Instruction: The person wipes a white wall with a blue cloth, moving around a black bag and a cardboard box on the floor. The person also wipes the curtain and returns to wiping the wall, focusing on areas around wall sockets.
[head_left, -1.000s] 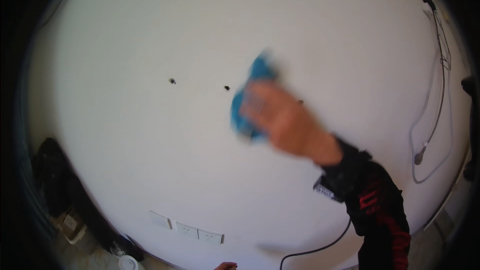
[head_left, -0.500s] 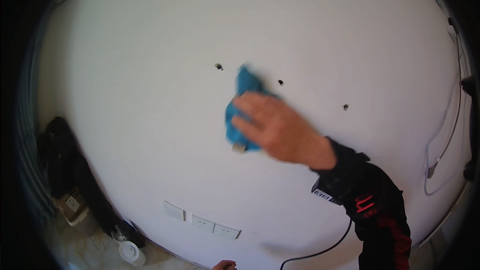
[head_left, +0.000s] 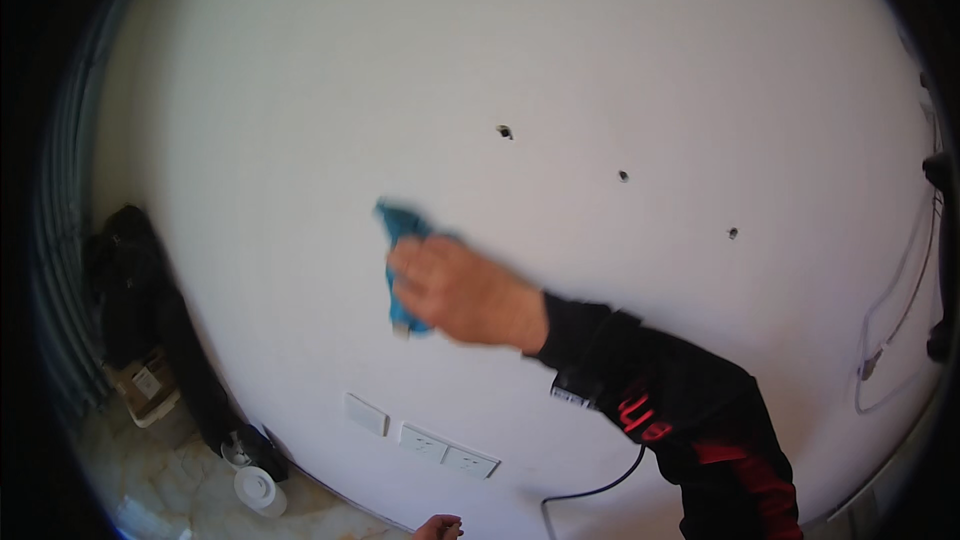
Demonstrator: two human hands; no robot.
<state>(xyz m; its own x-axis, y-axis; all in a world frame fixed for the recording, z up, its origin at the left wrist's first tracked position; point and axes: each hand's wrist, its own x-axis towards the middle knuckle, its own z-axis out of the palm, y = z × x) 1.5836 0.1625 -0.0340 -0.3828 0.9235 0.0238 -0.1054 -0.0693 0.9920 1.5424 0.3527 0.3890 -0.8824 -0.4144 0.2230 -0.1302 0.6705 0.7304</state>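
A blue cloth point(head_left: 400, 222) with a pale tag at its lower end is bunched under the fingers of my right hand point(head_left: 462, 290), against the white wall point(head_left: 300, 120). My right arm, in a black and red sleeve, reaches in from the lower right. Up and to the right of the cloth the wall has three small dark holes: the left hole point(head_left: 504, 132), the middle hole point(head_left: 623, 176) and the right hole point(head_left: 733, 233). Low at the bottom edge only part of my left hand point(head_left: 440, 527) shows, its fingers curled; whatever they hold is too small to make out.
A blank wall plate point(head_left: 367, 414) and double sockets point(head_left: 449, 450) sit low on the wall. At left stand a long black bag point(head_left: 150, 300), a cardboard box point(head_left: 148, 385), a white round container point(head_left: 258, 491) and a grey curtain point(head_left: 65, 270). Cables point(head_left: 897, 330) hang at right.
My right hand has moved left and down across the wall with the blue cloth, away from the holes. The view has shifted, so the holes appear further right. My left hand stays low.
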